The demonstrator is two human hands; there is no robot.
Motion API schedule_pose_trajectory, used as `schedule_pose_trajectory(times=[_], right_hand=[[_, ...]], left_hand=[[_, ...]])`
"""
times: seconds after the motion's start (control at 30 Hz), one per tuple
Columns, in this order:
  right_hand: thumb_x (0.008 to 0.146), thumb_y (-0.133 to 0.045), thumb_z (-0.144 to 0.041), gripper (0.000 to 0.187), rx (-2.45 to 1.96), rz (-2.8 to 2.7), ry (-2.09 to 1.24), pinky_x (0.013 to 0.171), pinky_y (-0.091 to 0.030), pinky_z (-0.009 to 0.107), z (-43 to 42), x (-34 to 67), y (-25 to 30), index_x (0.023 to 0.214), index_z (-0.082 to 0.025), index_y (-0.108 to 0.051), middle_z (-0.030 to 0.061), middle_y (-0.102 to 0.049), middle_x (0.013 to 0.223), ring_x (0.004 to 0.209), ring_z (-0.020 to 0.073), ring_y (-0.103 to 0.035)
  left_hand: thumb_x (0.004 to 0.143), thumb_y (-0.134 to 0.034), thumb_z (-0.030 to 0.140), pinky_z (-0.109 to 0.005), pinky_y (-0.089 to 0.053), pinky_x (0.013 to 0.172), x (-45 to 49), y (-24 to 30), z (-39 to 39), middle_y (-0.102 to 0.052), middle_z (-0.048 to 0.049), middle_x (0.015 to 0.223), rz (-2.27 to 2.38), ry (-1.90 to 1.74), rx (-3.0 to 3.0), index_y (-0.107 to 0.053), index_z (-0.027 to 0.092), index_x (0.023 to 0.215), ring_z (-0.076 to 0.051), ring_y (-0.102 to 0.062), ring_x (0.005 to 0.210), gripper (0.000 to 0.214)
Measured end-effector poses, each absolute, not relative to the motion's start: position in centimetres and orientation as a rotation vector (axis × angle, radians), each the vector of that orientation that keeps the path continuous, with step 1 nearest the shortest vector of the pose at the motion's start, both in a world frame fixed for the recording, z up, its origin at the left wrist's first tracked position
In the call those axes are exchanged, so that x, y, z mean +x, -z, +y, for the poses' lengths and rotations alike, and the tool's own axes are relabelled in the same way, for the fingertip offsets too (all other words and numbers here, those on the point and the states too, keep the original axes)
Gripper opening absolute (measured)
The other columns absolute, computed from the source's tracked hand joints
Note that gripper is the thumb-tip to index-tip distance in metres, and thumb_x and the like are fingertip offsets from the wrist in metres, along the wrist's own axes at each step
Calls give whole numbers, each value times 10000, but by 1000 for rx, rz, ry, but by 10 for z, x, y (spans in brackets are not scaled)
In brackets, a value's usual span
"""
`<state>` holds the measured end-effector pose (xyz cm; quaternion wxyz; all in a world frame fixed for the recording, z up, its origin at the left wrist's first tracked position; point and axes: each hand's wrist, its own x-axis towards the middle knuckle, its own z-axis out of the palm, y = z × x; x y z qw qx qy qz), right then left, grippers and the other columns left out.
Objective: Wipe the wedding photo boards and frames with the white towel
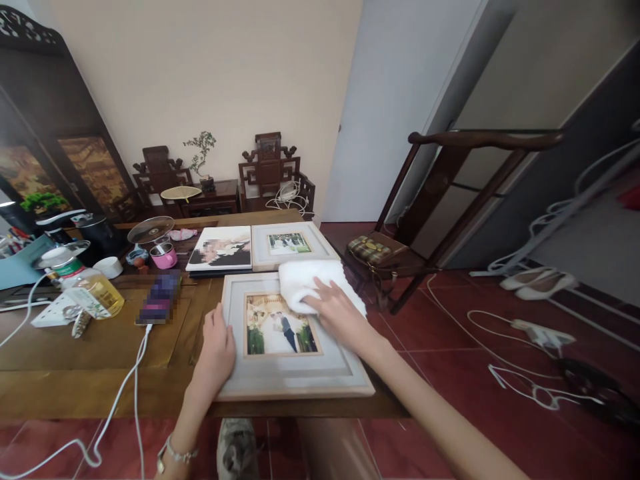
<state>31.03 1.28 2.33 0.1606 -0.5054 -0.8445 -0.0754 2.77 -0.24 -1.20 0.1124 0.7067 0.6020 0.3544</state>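
Observation:
A picture frame (300, 380) with a pale wide mat and a wedding photo (280, 333) lies flat near the table's front edge. My left hand (216, 350) grips its left side, fingers along the outer edge. With my right hand (337, 310) I press a fluffy white cloth (313, 275) onto the upper right corner, and part of the cloth hangs past the frame's right side. Just behind lie a second framed photo (320, 240) and a photo panel (235, 243) on top of something dark.
On the left of the wooden table (100, 383) are a phone (159, 299) on a white cable, an oil bottle (100, 293), a power strip (53, 312) and a pink cup (164, 256). A wooden chair (440, 200) carrying a bag (373, 250) stands at right. Cables trail over the red floor.

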Motion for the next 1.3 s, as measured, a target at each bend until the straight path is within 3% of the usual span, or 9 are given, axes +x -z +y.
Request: schedule_pose_trajectory(times=[0.13, 0.33, 0.5, 0.67, 0.83, 0.97, 1.1, 1.2, 1.3], right_hand=[[610, -467, 63, 523, -1334, -2499, 202, 1092, -339, 562, -49, 311, -27, 1022, -184, -673, 119, -638, 1256, 1319, 352, -435], [546, -423, 16, 542, -1096, -2467, 86, 1057, -425, 490, -113, 317, -41, 956, -251, -659, 38, -682, 1189, 1228, 269, -548], [580, -441, -4, 500, -1171, -2352, 170, 1083, -382, 500, -73, 319, -30, 971, -199, -686, 125, -642, 1250, 1270, 276, -505], [722, -444, -16, 502, -1462, -2279, 218, 1085, -357, 516, 11, 317, -26, 1172, -126, -638, 202, -572, 1328, 1327, 310, -433], [703, -441, 23, 555, -1477, -2345, 186, 1090, -293, 594, 45, 307, -29, 1195, -157, -628, 156, -637, 1254, 1369, 339, -363], [702, -482, 1, 479, -1404, -2457, 182, 1106, -288, 575, 1, 304, -28, 1114, -166, -661, 139, -673, 1188, 1334, 338, -417], [616, -491, -4, 532, -1237, -2549, 210, 1067, -360, 591, -72, 307, -34, 1075, -211, -663, 109, -647, 1251, 1274, 354, -488], [556, -465, -24, 573, -1113, -2542, 140, 1026, -445, 507, -106, 310, -43, 1052, -240, -656, 80, -679, 1196, 1217, 303, -552], [558, -449, -38, 586, -1064, -2516, 48, 1040, -442, 478, -107, 310, -44, 1059, -266, -649, 54, -682, 1192, 1242, 259, -537]], left_hand=[[893, -362, 178, -551, -249, 1155, 27, 18, -1, -298, -264, 1502, 1660, -1143, 2088, -336, 37, 1418, -335, -267, 1428, 544], [880, -357, 147, -508, -241, 1182, 26, 16, 1, -369, -213, 1502, 1563, -1110, 2127, -399, 70, 1408, -294, -335, 1414, 535], [885, -337, 121, -486, -262, 1180, 25, 6, 1, -390, -208, 1480, 1545, -999, 2200, -406, 64, 1402, -272, -356, 1403, 525], [932, -349, 196, -509, -273, 1170, 24, 6, 2, -366, -221, 1495, 1537, -968, 2218, -422, 66, 1393, -292, -338, 1414, 484], [907, -330, 102, -506, -252, 1178, 24, 14, 1, -342, -172, 1531, 1494, -1038, 2226, -425, 139, 1403, -265, -270, 1451, 506], [890, -338, 71, -515, -243, 1182, 25, 14, 0, -370, -141, 1526, 1440, -1124, 2207, -419, 170, 1412, -249, -251, 1459, 538], [879, -333, 48, -507, -236, 1187, 25, 10, 0, -413, -111, 1507, 1354, -1168, 2219, -465, 193, 1379, -226, -236, 1465, 538], [878, -322, 43, -482, -247, 1188, 25, 8, 0, -408, -126, 1507, 1330, -1098, 2248, -507, 170, 1341, -217, -269, 1454, 515], [877, -333, 50, -475, -260, 1184, 24, 7, 0, -420, -125, 1498, 1370, -1004, 2245, -521, 176, 1333, -219, -305, 1440, 509]])
